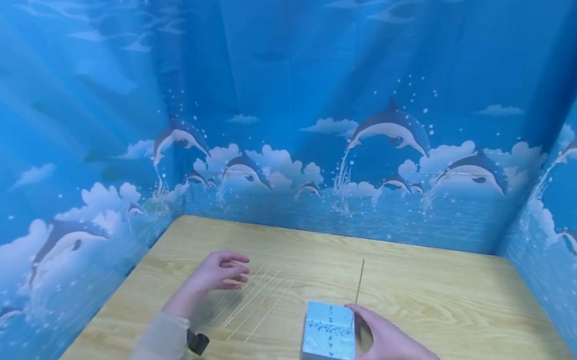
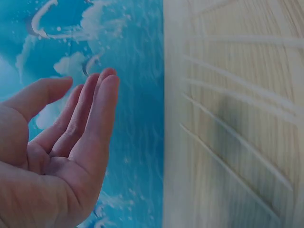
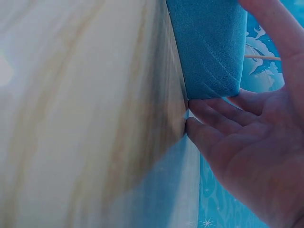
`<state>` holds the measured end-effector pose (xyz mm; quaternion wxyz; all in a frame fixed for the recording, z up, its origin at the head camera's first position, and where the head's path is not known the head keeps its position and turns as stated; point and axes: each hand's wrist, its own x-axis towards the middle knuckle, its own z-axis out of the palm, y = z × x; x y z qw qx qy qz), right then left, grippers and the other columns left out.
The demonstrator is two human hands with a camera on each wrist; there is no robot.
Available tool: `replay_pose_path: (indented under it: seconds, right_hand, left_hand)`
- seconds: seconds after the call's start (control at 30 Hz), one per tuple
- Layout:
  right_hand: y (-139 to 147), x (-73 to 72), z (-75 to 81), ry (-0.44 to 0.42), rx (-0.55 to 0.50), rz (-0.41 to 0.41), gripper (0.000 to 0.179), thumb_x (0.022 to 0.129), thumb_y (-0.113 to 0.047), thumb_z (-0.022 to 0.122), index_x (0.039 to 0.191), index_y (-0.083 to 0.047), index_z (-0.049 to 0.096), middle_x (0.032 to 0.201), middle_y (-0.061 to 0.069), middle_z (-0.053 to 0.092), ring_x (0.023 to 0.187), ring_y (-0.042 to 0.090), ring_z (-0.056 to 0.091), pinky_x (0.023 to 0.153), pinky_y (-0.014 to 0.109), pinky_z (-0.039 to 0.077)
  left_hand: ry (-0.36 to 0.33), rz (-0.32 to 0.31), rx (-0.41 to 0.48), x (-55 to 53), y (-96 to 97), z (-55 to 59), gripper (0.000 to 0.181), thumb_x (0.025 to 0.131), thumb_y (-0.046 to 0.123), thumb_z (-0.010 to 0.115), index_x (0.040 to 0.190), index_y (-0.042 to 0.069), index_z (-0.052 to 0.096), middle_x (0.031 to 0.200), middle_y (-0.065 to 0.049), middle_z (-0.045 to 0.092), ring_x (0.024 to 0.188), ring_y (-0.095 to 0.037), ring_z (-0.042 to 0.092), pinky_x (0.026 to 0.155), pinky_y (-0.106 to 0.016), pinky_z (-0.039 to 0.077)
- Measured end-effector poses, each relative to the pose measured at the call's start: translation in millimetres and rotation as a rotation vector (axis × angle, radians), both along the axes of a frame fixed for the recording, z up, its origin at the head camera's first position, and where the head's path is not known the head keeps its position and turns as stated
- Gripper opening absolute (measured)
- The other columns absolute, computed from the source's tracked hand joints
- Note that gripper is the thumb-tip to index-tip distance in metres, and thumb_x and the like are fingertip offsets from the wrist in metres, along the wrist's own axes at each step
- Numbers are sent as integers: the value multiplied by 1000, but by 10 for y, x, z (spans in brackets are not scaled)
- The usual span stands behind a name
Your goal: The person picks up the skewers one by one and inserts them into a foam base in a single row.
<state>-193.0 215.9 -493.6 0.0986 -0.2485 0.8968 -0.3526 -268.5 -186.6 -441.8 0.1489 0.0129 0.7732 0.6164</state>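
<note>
A light-blue foam block lies on the table, its top marked with small dark dots. One thin stick stands upright at the block's far right part. My right hand holds the block from the right, thumb at the near corner and fingers at the far one. In the right wrist view the fingers reach around the blue block. My left hand hovers by several thin sticks that lie slanted on the table. Its fingers are loosely bent with nothing between them, as the left wrist view shows.
The wooden table meets a blue dolphin-print curtain at the back and on both sides. A dark band with a small black box is worn at the left wrist.
</note>
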Motion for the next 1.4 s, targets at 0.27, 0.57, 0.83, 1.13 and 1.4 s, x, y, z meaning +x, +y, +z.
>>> replay_pose_path:
  seconds: [0.27, 0.57, 0.83, 1.13, 1.4]
  right_hand:
    - [9, 12, 4, -4, -11, 2, 115, 61, -48, 88, 149, 3, 33, 149, 25, 44, 135, 46, 43, 111, 68, 31]
    - [-5, 1, -7, -10, -1, -7, 116, 61, -52, 87, 150, 2, 33, 150, 23, 43, 137, 44, 43, 112, 67, 31]
    - [2, -5, -15, -22, 4, -13, 118, 61, -53, 86, 150, 2, 32, 152, 23, 42, 138, 44, 41, 113, 65, 30]
    - [13, 1, -21, -50, 2, -15, 117, 62, -52, 86, 151, 1, 31, 152, 22, 42, 139, 42, 41, 114, 64, 29]
    - [6, -7, 3, -42, -1, -2, 117, 63, -52, 86, 150, 2, 31, 151, 22, 42, 138, 43, 42, 113, 65, 30]
  left_hand:
    - [-36, -28, 15, -109, -272, -132, 47, 98, 13, 59, 138, -8, 46, 124, -28, 63, 100, -24, 70, 90, -40, 60]
    - [-116, -65, 16, -283, -434, -324, 46, 97, 6, 58, 138, -13, 44, 115, -21, 69, 90, -18, 72, 86, -36, 62]
    - [-170, -100, -19, -397, -452, -399, 46, 97, 7, 59, 136, -13, 46, 111, -21, 70, 84, -15, 72, 81, -32, 63]
    - [-179, 17, -46, -490, -413, -438, 36, 92, -3, 62, 124, -16, 54, 88, -13, 73, 73, -14, 71, 71, -26, 63]
    - [-202, -2, -111, -497, -377, -425, 29, 87, -5, 67, 114, -16, 62, 83, -13, 75, 68, -13, 71, 69, -27, 63]
